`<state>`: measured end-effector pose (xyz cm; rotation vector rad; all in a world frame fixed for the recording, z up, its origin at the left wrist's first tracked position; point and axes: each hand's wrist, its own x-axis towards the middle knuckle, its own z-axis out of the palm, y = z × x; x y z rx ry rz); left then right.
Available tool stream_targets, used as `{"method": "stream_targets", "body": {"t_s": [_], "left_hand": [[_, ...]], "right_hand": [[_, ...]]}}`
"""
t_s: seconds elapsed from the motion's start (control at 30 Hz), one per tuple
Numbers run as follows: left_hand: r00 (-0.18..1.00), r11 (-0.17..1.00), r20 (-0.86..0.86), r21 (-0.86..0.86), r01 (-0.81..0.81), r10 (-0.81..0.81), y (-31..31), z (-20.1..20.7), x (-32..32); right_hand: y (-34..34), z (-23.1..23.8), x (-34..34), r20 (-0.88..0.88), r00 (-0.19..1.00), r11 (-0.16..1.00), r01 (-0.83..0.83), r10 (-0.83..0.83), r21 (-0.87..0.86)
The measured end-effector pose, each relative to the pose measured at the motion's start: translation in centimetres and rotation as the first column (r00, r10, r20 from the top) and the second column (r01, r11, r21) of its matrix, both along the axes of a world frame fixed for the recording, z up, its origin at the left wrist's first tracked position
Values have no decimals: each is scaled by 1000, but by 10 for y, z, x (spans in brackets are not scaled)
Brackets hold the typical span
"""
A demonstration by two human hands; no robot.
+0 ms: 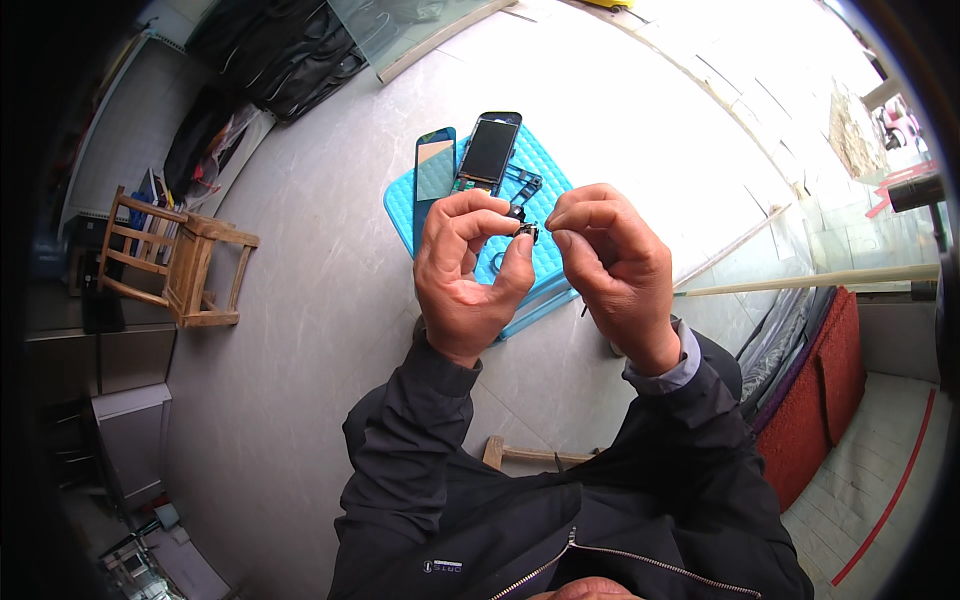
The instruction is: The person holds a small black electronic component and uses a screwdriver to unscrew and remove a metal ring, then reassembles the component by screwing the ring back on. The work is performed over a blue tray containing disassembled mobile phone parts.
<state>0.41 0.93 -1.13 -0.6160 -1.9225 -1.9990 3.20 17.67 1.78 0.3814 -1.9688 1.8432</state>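
Between the thumb and fingers of my left hand (465,265) is a small dark electronic part (528,232) with shiny bits. Close to its right, my right hand (622,262) is closed in a pinch; what its fingertips hold, if anything, is too small to make out. Both hands are raised over a light-blue stool with a quilted top (400,203). On that top, beyond my hands, lie an opened mobile phone with a dark screen (490,150), a flat blue phone panel (434,168) and a dark phone frame piece (525,182). My left fingers cover the lower part of the phone.
A wooden chair (190,262) stands to the left on the grey tiled floor (290,290). Part of a low wooden seat (530,455) shows just in front of my body. Glass panels (740,245) and a red rug-like bundle (815,400) are on the right.
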Motion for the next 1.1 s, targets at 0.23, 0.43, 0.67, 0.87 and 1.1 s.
{"method": "stream_targets", "body": {"t_s": [0.23,0.43,0.67,0.87,1.1], "left_hand": [[995,997,-97,-72,-33,26,-2,0,0],[996,998,-82,-50,-41,37,-1,0,2],[997,995,-74,-91,-37,30,0,0,3],[999,999,-36,-42,2,-4,1,0,4],[998,999,40,14,46,-46,4,0,6]], "right_hand": [[-2,-3,-1,-24,1000,1000,-4,5,26],[-4,-3,2,58,997,995,-43,49,-93],[-3,-4,1,58,995,990,-69,77,-121],[-3,-3,2,92,992,981,-73,91,-181],[-3,-3,1,122,985,963,-90,124,-253]]}}
